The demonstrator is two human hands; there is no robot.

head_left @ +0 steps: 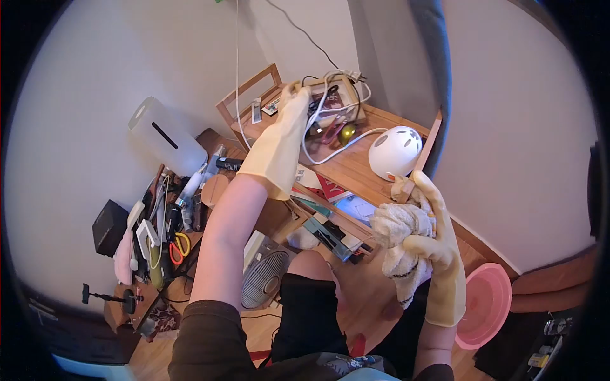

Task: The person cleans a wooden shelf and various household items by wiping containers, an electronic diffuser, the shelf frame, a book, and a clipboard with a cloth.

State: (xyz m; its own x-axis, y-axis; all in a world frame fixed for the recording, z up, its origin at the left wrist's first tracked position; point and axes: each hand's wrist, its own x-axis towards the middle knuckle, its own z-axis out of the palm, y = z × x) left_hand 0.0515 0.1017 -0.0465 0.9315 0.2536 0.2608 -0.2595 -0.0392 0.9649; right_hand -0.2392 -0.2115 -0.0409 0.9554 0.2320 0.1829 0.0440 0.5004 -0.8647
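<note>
Both hands wear pale yellow rubber gloves. My left hand (293,105) reaches to the back of the wooden shelf top (359,166), its fingers closed at the left side of a small box (348,95) that holds cables and small items. What its fingertips grip is hidden. A white cable (346,147) runs from the box to a white dome-shaped device (395,152) at the shelf's right. My right hand (429,244) is closed on a bunched white cloth (401,232), which hangs down at the shelf's right front corner.
Below the shelf top are books and boxes (327,238). A fan (265,279) stands on the floor. At left are a white appliance (166,136), orange-handled scissors (180,249) and several tools. A pink basin (486,305) sits at lower right, beside a grey curtain (397,57) and wall.
</note>
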